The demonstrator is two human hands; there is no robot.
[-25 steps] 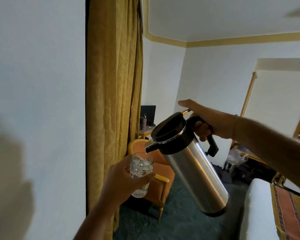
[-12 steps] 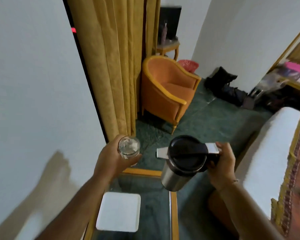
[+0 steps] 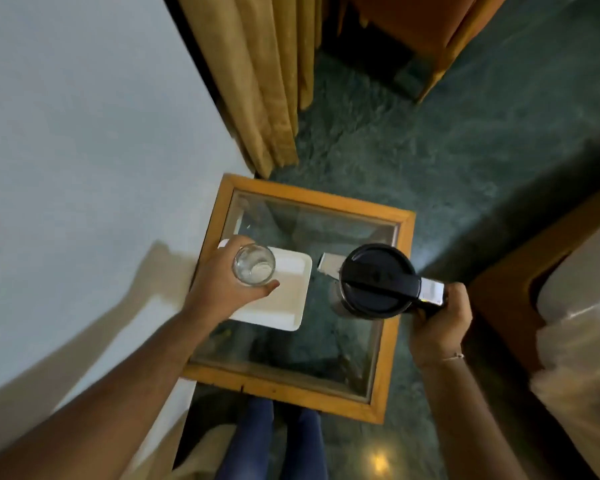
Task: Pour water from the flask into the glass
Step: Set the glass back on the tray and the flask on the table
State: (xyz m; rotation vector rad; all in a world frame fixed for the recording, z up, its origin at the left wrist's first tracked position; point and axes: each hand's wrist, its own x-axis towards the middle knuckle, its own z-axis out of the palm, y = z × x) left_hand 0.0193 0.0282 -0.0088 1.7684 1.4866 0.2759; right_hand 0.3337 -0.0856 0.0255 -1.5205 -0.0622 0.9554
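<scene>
Left hand fingers wrap the glass above the white tray. Right hand fingers curl on the upright flask handle, over the tabletop.

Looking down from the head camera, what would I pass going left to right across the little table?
Left hand → glass → white tray → flask → right hand, all over the glass-topped table.
</scene>
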